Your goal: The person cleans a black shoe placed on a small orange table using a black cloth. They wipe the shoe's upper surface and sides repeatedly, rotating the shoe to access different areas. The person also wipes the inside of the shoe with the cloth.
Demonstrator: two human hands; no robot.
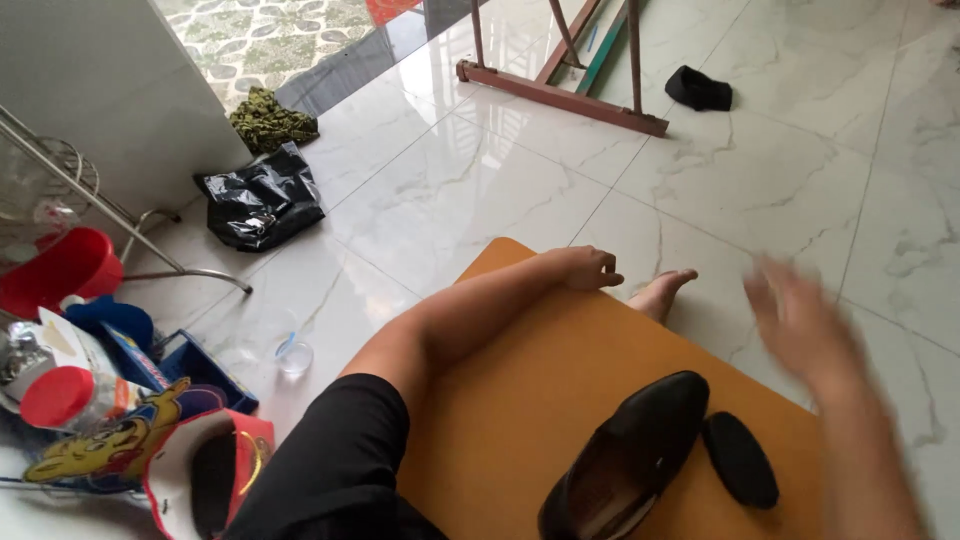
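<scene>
Shoe (628, 456), one only, black leather, lies on an orange board (520, 400) with its opening toward the camera. Just beside it on the right lies one black oval pad (740, 458), close to the shoe's toe. The left hand (588, 268) rests at the board's far edge, fingers curled loosely, holding nothing. The right hand (800, 318) is blurred above the floor past the board, fingers spread open, empty. One bare foot (664, 291) shows beyond the board. On the floor to the left: one black bag (260, 196), one red bucket (62, 268), one small clear cup (294, 354), one red-lidded jar (62, 398).
</scene>
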